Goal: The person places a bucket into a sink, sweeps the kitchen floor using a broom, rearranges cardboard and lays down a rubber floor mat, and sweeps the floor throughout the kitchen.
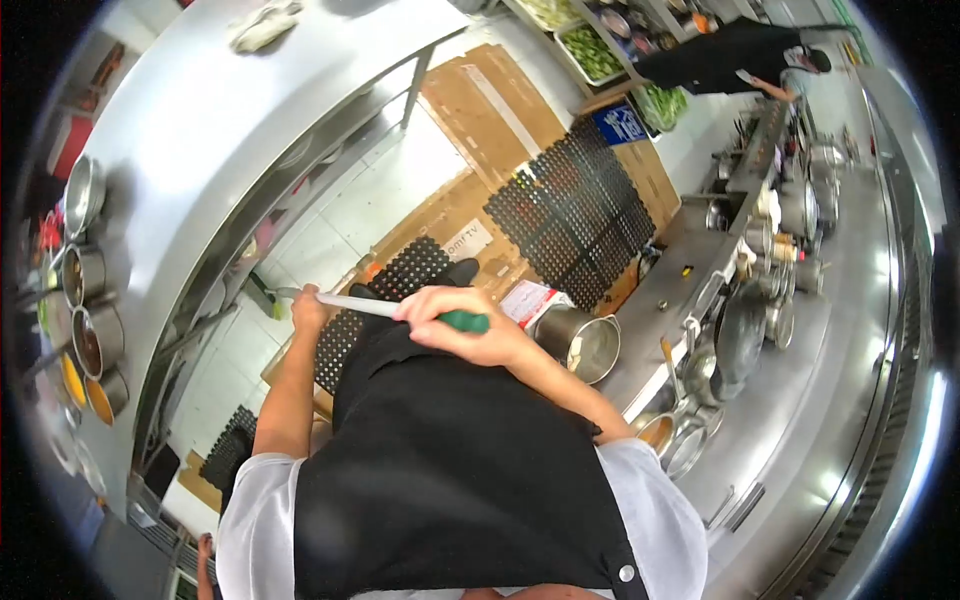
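Observation:
In front of my black apron I hold a long, narrow, pale tool (pixel 358 304) with a green handle (pixel 464 321). Whether its pale part is a blade or a rod cannot be made out. My right hand (pixel 452 318) is closed around the handle end, fingers wrapped over it. Toward the other end, my left hand (pixel 308 310) closes on the pale shaft, and a short tip sticks out past it. The tool lies nearly level across the view, above the floor.
A steel table (pixel 215 110) with several pots (pixel 97 340) runs along the left. On the right stands a steel cooking line (pixel 790 400) with pans. A large steel pot (pixel 595 350) is near my right arm. Black mats (pixel 575 215) and cardboard (pixel 490 105) cover the floor. Another person (pixel 720 60) stands far right.

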### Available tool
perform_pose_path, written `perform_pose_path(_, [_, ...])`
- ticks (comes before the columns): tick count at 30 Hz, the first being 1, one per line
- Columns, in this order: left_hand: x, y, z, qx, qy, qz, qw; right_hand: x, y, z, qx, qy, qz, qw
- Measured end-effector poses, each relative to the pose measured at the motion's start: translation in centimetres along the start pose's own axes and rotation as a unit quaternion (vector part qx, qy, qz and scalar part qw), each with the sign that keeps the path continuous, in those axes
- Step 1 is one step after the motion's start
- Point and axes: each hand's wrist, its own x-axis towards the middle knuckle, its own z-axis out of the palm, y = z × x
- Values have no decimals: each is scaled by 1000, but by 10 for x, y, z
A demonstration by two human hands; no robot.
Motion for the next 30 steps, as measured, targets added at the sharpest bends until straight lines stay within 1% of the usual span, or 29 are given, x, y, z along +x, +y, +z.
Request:
perform_pose_path(1, [10, 10, -3, -20, -13, -30, 999, -3, 0, -9, 1, 10, 0, 1000])
perform_pose_path(2, [20, 22, -4, -40, -26, -62, 997, -2, -5, -19, -15, 1, -7, 1000])
perform_pose_path(3, [32, 38, 7, -68, 12, -20, 997, -2, -12, -27, -31, -9, -13, 999])
perform_pose_path(5, [55, 87, 22, -95, 6, 18, 995, -11, -32, -47, -46, 57, -24, 997])
perform_pose_path(6, [62, 120, 24, -103, -23, 28, 994, -18, -43, -58, -55, 80, -19, 995])
perform_pose_path(7, [57, 160, 9, -92, -39, 84, 991, -25, -58, -67, -83, 101, -19, 991])
perform_pose_path(8, [69, 181, 29, -81, -52, 106, 990, -35, -66, -79, -84, 105, -20, 991])
perform_pose_path(9, [58, 226, 7, -152, -73, 97, 981, -45, -73, -91, -100, 121, -37, 987])
perform_pose_path(10, [62, 246, 18, -162, -29, 159, 974, -56, -79, -105, -116, 139, -53, 982])
perform_pose_path(12, [67, 292, 19, -143, -77, 166, 973, -74, -88, -136, -101, 144, -86, 981])
perform_pose_path(13, [64, 307, 15, -137, -83, 176, 971, -82, -94, -152, -57, 160, -103, 980])
perform_pose_path(15, [44, 333, 2, -153, 2, 234, 960, -96, -108, -182, 9, 182, -131, 974])
perform_pose_path(16, [36, 341, -8, -136, 11, 236, 962, -101, -111, -199, 31, 168, -159, 972])
perform_pose_path(17, [29, 341, -15, -118, 20, 237, 964, -106, -113, -212, 37, 173, -135, 975])
perform_pose_path(18, [25, 329, -10, -116, 33, 245, 962, -110, -114, -223, 43, 178, -112, 977])
perform_pose_path(19, [23, 312, 1, -114, 46, 251, 960, -110, -108, -231, 36, 178, -67, 981])
perform_pose_path(21, [25, 271, 17, -17, -48, 155, 987, -99, -76, -234, 52, 159, 13, 986])
perform_pose_path(22, [22, 254, 23, -13, -49, 154, 987, -91, -68, -232, 53, 123, 81, 988])
perform_pose_path(23, [18, 239, 29, 10, -64, 131, 989, -84, -53, -229, 52, 84, 83, 992])
perform_pose_path(24, [16, 235, 31, 33, -81, 107, 990, -75, -42, -222, 1, 64, 25, 998])
perform_pose_path(25, [17, 232, 35, 25, -117, 107, 987, -72, -38, -219, -4, 32, 5, 999])
perform_pose_path(26, [22, 236, 47, 26, -121, 106, 987, -70, -38, -219, -11, 0, -14, 1000])
perform_pose_path(28, [42, 254, 75, -56, -163, 106, 979, -73, -46, -224, -10, 5, -30, 999])
perform_pose_path(30, [55, 292, 78, -49, -176, 157, 971, -82, -66, -237, -50, 85, -26, 995])
